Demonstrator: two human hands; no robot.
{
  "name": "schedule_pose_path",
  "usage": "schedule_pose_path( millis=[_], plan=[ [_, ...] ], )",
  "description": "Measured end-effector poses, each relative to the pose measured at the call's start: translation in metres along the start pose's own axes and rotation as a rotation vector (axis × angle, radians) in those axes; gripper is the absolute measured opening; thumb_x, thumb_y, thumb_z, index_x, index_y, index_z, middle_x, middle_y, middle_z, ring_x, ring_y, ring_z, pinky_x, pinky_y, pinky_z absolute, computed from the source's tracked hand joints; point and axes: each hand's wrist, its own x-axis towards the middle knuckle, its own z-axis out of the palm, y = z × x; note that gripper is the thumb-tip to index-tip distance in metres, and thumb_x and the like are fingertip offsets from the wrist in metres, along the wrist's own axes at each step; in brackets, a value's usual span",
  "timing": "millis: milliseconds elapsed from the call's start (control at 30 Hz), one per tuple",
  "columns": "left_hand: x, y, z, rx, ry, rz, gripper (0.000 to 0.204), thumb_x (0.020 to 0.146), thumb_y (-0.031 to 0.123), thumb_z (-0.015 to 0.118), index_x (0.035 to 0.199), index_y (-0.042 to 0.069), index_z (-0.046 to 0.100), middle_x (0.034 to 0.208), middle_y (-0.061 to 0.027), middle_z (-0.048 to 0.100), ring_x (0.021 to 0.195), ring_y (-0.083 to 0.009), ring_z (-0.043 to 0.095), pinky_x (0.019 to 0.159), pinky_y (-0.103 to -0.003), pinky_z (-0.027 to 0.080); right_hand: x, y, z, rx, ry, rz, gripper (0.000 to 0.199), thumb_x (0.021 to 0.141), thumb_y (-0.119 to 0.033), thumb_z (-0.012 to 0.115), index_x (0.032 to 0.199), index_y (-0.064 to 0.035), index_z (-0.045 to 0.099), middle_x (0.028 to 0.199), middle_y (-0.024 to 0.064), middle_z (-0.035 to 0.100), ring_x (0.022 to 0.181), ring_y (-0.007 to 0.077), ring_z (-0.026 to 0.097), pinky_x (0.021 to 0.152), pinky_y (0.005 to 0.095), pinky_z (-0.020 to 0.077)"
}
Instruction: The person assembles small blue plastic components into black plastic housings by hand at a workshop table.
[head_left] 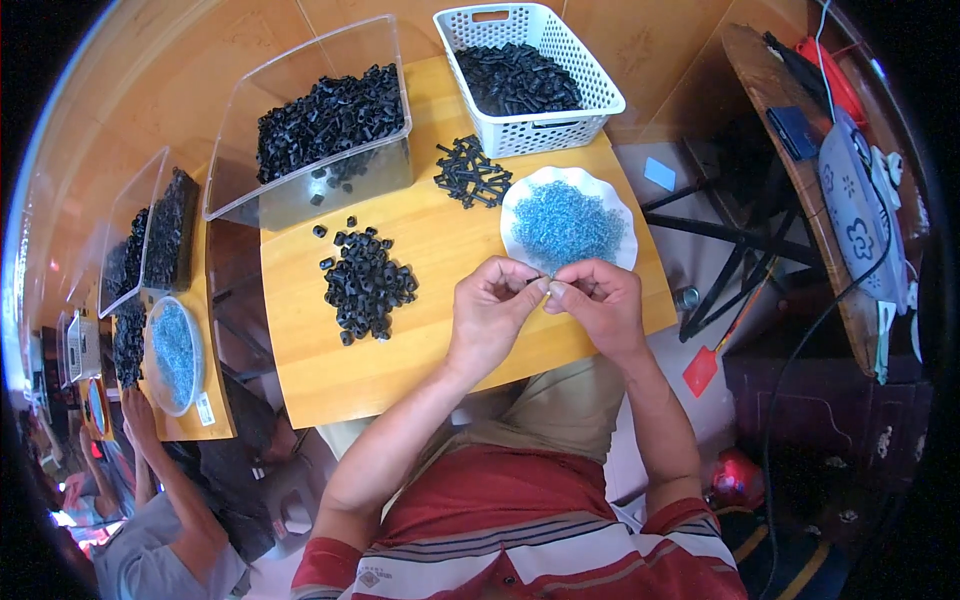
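My left hand (490, 308) and my right hand (603, 302) meet fingertip to fingertip, just in front of a white scalloped plate (513, 190). Thumb and forefinger are pinched on each side. A small black part (536, 281) shows between the left fingertips; the right fingertips hide most of whatever they grip. The plate bears a heap of small clear-blue pieces (568, 222). Left of my hands lies a loose pile of short black cylindrical parts (366, 285). Thin black stick-like parts (472, 172) lie behind the plate's left side.
On the wooden table (300, 375), a clear plastic bin (375, 170) of black parts and a white perforated basket (545, 137) stand at the back. Left, another person's hand (140, 415) is beside a tub of blue pieces (173, 355). A red dustpan (702, 371) lies right.
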Motion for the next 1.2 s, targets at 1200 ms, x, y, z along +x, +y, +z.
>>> schedule_pose_path(
  millis=[1200],
  plan=[
    [0.001, 0.013, -0.028, -0.192, -0.319, -0.287, 0.010, 0.093, 0.003, 0.068, 0.095, 0.002, 0.058, 0.091, -0.0064, 0.067, 0.076, -0.0107, 0.063, 0.066, -0.026, 0.055, 0.005, -0.012, -0.019, -0.201, -0.298, -0.049, 0.013, 0.087, 0.003, 0.071, 0.099, 0.0027, 0.068, 0.100, 0.0073, 0.067, 0.088, 0.0105, 0.063, 0.074, 0.0239, 0.0517]
  ],
)
